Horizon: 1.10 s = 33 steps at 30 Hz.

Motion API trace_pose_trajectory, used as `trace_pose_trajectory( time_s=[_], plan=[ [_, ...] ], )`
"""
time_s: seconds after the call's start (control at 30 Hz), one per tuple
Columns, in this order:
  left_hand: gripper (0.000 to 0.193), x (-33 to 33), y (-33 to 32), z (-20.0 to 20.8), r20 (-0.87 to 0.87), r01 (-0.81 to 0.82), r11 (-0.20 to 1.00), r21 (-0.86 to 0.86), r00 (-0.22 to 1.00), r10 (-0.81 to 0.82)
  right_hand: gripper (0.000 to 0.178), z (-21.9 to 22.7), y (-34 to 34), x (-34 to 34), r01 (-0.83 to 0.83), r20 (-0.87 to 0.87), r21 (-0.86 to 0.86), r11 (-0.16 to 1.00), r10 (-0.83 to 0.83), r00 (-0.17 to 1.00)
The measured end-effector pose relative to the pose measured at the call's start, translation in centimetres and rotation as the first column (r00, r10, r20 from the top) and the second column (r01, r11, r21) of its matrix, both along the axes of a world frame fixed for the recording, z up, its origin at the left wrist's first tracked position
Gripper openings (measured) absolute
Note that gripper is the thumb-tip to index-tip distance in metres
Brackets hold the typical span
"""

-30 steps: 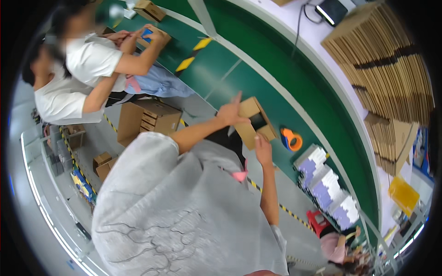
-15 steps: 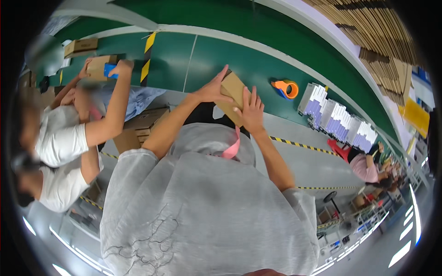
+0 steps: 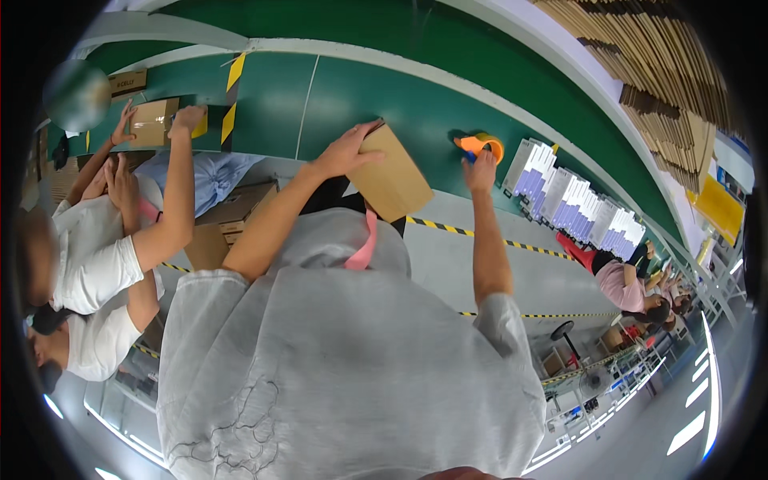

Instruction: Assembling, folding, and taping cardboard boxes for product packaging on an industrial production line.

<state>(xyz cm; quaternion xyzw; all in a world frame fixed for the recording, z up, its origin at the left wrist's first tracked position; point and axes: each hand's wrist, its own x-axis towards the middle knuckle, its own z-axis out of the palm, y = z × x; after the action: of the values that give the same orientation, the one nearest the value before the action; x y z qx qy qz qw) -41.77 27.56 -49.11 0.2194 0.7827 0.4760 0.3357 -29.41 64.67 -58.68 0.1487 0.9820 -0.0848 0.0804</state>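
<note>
A brown cardboard box (image 3: 392, 174) is tilted at the near edge of the green table (image 3: 276, 104). My left hand (image 3: 352, 152) grips its upper left side, thumb on the near face and fingers round the far edge. To the right, my right hand (image 3: 481, 171) has closed round the blue handle of an orange tape dispenser (image 3: 490, 144) on the table. Some of its fingers are hidden behind the handle.
Rows of slim white and purple boxes (image 3: 572, 200) stand right of the dispenser. Stacked flat cardboard (image 3: 640, 72) lies beyond. On the left, a co-worker's hands are at another carton (image 3: 154, 122). Yellow-black tape (image 3: 232, 100) marks the table there.
My right hand has left the box and moved right onto the tape dispenser, closing on its handle. The left hand keeps the box, which is now turned with its broad face toward me.
</note>
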Motion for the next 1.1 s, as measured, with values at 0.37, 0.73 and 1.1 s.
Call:
trace_pose_trajectory(
  time_s=[0.37, 0.73, 1.1],
  plan=[
    [0.077, -2.2, 0.6, -3.2, -0.061, 0.011, 1.000, 0.009, 0.998, -0.010, 0.040, 15.5, -9.8, -3.4, 0.234, 0.140, -0.892, 0.387, -0.255, 0.957],
    [0.056, -1.4, 0.9, 1.7, -0.471, -0.123, 0.987, 0.100, 0.868, 0.156, 0.041, 13.9, -14.1, 0.5, 0.160, 0.147, -0.912, 0.378, -0.063, 0.987],
    [0.024, 0.7, 2.4, 4.4, 0.401, -0.135, 0.985, 0.105, 0.912, 0.082, 0.041, 13.3, -13.4, 0.5, 0.156, 0.179, -0.918, 0.363, 0.028, 0.984]
  ],
)
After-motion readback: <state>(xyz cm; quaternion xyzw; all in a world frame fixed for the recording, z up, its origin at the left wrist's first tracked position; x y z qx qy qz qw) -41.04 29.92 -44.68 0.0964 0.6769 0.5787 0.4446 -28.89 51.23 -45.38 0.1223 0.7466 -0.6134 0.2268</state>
